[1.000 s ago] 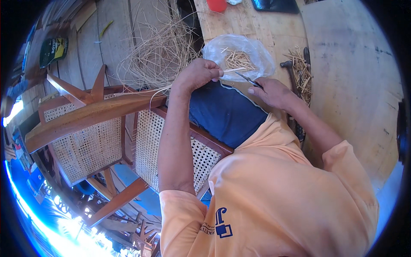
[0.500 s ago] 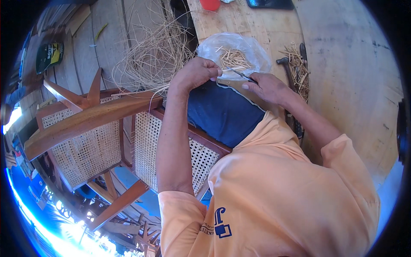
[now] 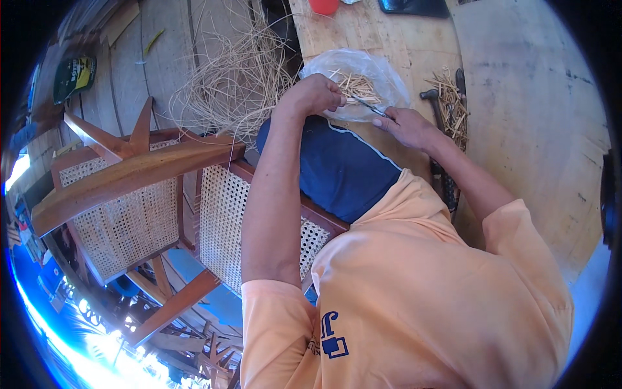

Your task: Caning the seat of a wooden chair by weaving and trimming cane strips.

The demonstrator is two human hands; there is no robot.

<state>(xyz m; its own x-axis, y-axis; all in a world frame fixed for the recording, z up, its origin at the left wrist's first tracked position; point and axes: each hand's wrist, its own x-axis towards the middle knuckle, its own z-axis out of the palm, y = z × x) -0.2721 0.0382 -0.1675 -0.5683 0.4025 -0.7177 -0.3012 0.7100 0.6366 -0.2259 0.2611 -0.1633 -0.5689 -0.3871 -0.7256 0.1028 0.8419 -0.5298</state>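
Both hands (close together) trimming cane.

Left hand fisted; right hand fingers pinched

Plastic bag between cane heap, hammer

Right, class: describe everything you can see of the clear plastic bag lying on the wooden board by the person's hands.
The clear plastic bag is thin, crinkled and see-through, with pale glare on its folds. It lies slumped and open on the light wooden board, above the blue-clad knee. Inside sits a small heap of short, straw-coloured cane pegs. The left hand is at its near-left edge and the right hand, holding a slim dark blade, at its lower edge.
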